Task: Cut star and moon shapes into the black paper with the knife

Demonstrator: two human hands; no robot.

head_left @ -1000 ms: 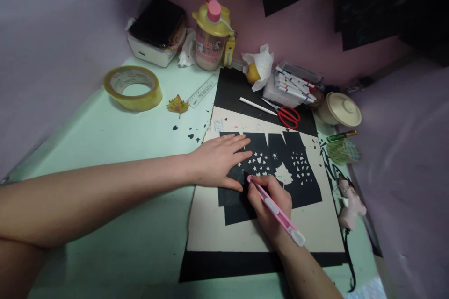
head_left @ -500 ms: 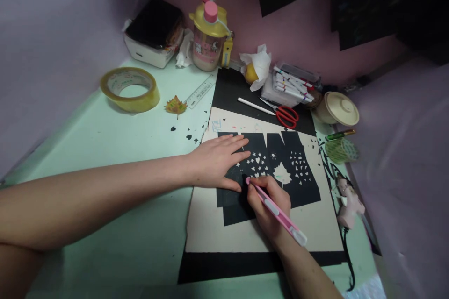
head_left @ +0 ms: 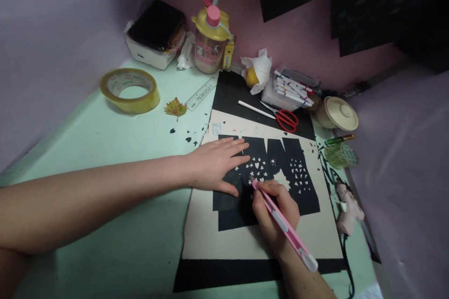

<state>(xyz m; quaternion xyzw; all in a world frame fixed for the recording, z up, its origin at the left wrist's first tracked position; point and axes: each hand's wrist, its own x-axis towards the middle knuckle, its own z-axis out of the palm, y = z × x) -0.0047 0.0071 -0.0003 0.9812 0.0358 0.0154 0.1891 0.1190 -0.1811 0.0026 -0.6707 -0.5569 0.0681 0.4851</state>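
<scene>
A black paper sheet [head_left: 301,196] with small cut-out stars, hearts and triangles lies on a cream board [head_left: 210,238] in the middle of the desk. My left hand [head_left: 213,163] lies flat on the black paper's left part, fingers stretched out and together. My right hand [head_left: 275,215] is closed on a pink craft knife [head_left: 284,226], held like a pen. The knife's tip touches the black paper just below the cut-out stars, close to my left thumb.
A tape roll [head_left: 129,89], a dry leaf [head_left: 176,108] and a clear ruler [head_left: 201,94] lie at the left. Red scissors [head_left: 286,119], a white stick [head_left: 256,109], markers [head_left: 293,88], a drink bottle [head_left: 211,39], a lidded bowl [head_left: 338,113] and a pink figure [head_left: 349,208] crowd the back and right.
My right hand with the knife has shifted slightly right and toward me, the tip now under the stars. My left hand stays flat on the paper.
</scene>
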